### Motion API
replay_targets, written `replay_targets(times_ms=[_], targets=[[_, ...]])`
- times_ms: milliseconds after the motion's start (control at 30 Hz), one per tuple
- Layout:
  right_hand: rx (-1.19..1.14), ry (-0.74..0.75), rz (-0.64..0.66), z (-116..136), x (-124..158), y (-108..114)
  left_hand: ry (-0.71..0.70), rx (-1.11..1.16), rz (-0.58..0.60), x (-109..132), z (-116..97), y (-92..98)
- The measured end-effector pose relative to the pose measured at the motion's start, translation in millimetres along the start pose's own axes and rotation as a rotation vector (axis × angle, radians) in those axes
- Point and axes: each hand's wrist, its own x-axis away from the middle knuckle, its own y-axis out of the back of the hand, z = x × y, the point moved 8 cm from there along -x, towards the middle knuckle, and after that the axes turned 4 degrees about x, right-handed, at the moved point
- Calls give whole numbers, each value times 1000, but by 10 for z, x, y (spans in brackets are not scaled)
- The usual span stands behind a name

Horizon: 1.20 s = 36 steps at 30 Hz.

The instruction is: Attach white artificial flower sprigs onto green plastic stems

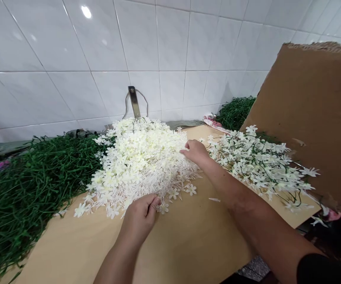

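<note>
A big heap of white artificial flower heads (147,146) lies in the middle of the brown board, with many thin pale stems showing along its front. At the heap's front edge, my left hand (142,215) is closed, thumb against the curled fingers; what it holds is hidden. A loose white flower (163,208) lies right beside its fingertips. My right hand (196,152) reaches to the right edge of the heap, thumb and fingers pinched together. Whatever sits in that pinch is too small to make out.
Green plastic stems (40,173) are piled on the left. To the right lie white flowers on green stems (256,161), in front of a leaning cardboard sheet (312,110). More green stems (237,112) sit at the back, near the tiled wall (173,47). A metal strip (134,102) stands behind the heap.
</note>
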Motion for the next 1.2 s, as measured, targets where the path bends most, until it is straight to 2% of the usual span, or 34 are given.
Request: replay_targets(times_ms=[167,267,367,533,633,700,833,900,1000,1067,1200], targets=[[-92,-20,-5,-169,40,-62,-47,-67,39,-21,-59,-37],[-191,-51,-100,-217,53,39,-34,-104,57,-24,-49,-39],[-449,-64,-188,-251,18,117,-7,-108,26,-22,-25,5],[-910,-37,-141,-167,64,65,32,-98,-18,-20,16,62],[-950,2,-86,-44,269,42,69,-89,-95,-19,96,128],[-924,37,-20,47,432,0,115,-72,-203,-12,192,219],[-915,81,32,140,636,-94,210,-101,-407,-17,346,429],[-906,112,57,178,661,-153,203,-191,-456,-85,311,517],[-908,124,106,218,668,-229,113,-410,-493,-300,123,594],[-927,118,111,231,679,-229,72,-537,-485,-490,17,582],[-942,170,43,264,714,-126,100,-676,-390,-830,3,495]])
